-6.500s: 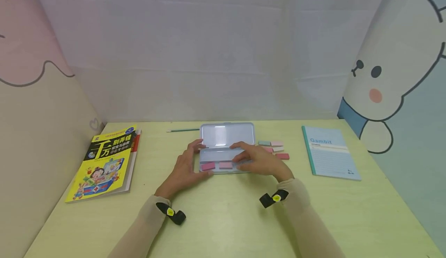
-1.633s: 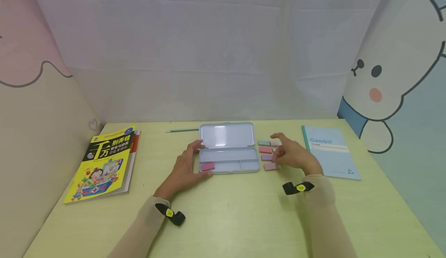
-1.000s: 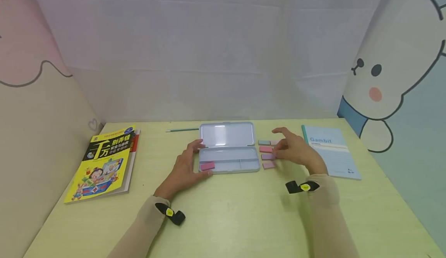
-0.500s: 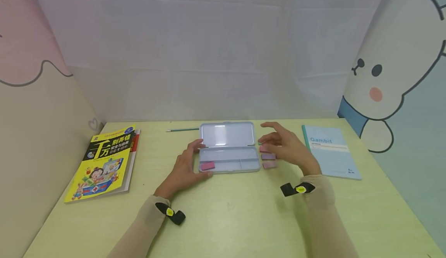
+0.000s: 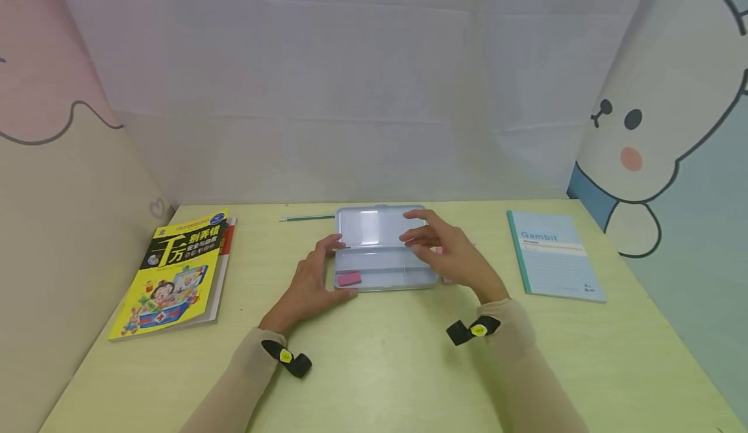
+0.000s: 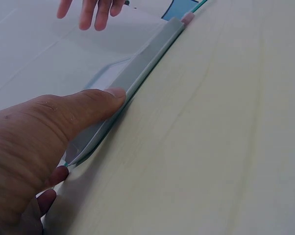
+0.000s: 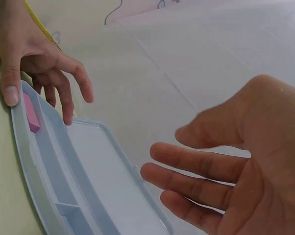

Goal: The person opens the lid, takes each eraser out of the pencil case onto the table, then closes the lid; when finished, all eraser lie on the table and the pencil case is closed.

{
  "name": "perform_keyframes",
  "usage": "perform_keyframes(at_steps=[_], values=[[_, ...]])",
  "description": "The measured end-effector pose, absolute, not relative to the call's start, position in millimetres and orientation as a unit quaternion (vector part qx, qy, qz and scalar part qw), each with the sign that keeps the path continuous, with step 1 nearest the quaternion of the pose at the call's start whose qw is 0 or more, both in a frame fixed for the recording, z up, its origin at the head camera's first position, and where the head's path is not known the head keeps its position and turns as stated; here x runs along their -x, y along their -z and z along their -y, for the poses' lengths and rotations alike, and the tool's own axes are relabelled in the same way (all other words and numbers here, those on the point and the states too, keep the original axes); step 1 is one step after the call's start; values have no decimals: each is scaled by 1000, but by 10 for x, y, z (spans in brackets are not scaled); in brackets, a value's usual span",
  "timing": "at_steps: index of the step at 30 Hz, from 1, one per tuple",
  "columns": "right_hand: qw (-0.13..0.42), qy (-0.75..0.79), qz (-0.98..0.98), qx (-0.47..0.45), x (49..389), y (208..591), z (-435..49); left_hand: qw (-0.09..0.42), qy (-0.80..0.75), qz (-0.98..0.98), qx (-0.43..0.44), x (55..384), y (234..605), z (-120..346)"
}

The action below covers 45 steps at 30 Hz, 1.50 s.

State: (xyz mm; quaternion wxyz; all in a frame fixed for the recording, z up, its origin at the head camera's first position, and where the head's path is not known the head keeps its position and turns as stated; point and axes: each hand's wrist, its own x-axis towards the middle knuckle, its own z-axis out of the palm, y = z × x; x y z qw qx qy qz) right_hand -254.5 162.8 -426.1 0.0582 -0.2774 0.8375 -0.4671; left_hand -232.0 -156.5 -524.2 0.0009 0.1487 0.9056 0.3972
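The pale blue pencil case (image 5: 376,261) lies with its lid (image 5: 355,225) folded back. My left hand (image 5: 308,285) holds its left end, thumb along the front edge and fingers near the hinge. One pink eraser (image 7: 32,113) sits in the front compartment at that end; a small divider marks off the right part. Over the case's right side hovers my right hand (image 5: 448,252), fingers loosely bent and spread. In the right wrist view nothing is between the right hand's fingers (image 7: 196,183). Erasers (image 5: 439,250) right of the case are mostly hidden behind this hand.
A green pencil (image 5: 306,218) lies behind the case on the left. Yellow-covered books (image 5: 169,277) are stacked at the far left. A light blue notebook (image 5: 555,258) lies to the right. White cloth (image 5: 374,95) hangs along the table's back edge.
The light pink eraser in the case's front compartment was gone by 1.6 seconds ago. Since then my right hand has moved left from the erasers to above the case. My left hand stays put.
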Motion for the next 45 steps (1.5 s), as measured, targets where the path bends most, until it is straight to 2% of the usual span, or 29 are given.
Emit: perform_keyframes(at_steps=[12, 21, 26, 45], values=[[87, 433, -847, 295, 2465, 4420, -1285, 0, -395, -907, -145, 2322, 5252, 1557], [82, 408, -844, 337, 2424, 4584, -1082, -5, -392, -908, -150, 2317, 5237, 1554], [110, 406, -838, 347, 2381, 4645, -980, -3, -394, -907, -150, 2316, 5242, 1559], [128, 377, -848, 350, 2329, 4789, -828, -14, -391, -906, -160, 2333, 5271, 1581]])
